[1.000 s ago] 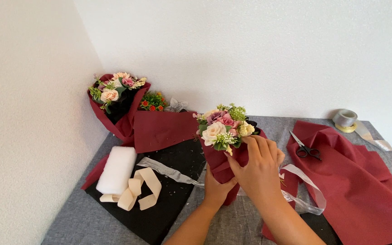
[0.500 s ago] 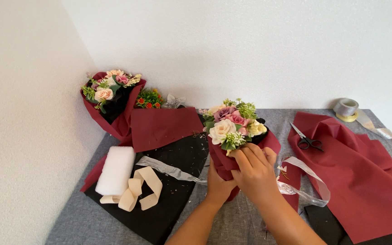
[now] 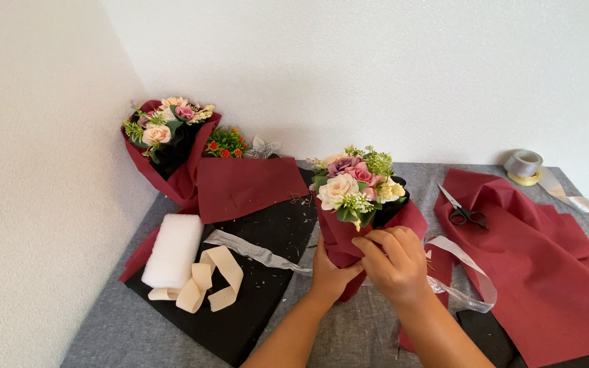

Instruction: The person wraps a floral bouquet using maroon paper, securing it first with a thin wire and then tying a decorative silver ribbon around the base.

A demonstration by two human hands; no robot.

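I hold a small bouquet [image 3: 357,185] of pink, cream and yellow flowers upright, wrapped in dark red paper [image 3: 341,235]. My left hand [image 3: 328,272] grips the wrap's lower stem part from the left. My right hand [image 3: 393,262] is closed on the front of the wrap just below the flowers. A silver ribbon [image 3: 468,269] loops out to the right of my right hand and trails on the table.
A finished red-wrapped bouquet [image 3: 168,140] leans in the back left corner beside orange flowers [image 3: 224,143]. A white foam block [image 3: 173,249], cream ribbon [image 3: 209,279] and black paper [image 3: 260,272] lie left. Scissors [image 3: 463,211] rest on red sheets [image 3: 547,266]; a silver ribbon roll [image 3: 525,165] stands back right.
The bouquet has stayed upright in both hands and shifted slightly. My right hand has slid lower on the wrap, below the flowers. The silver ribbon loop has moved a little to the right.
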